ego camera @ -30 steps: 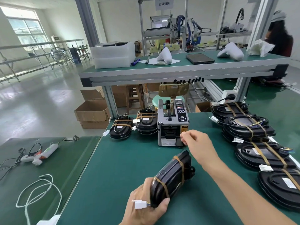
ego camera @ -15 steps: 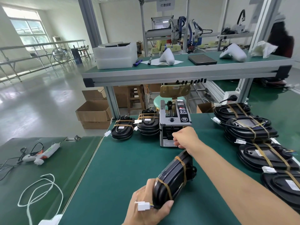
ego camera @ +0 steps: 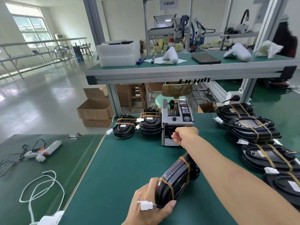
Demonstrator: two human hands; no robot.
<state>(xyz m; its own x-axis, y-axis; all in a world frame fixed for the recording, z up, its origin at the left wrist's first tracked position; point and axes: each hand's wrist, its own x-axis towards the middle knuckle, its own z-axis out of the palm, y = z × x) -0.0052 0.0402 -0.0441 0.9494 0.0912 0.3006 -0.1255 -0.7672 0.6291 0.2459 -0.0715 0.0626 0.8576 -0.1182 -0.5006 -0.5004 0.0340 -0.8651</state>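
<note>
One black housing, bound by two tan bands, leans on the green surface, gripped by my left hand. My right hand curls at the single tape dispenser; whether it holds something, I cannot tell. Two similar housings lie left of it.

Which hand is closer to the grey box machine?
Right. The right hand is at the front of the grey box-shaped machine; the left hand is well short of it, gripping a black rubber-banded plastic housing.
</note>
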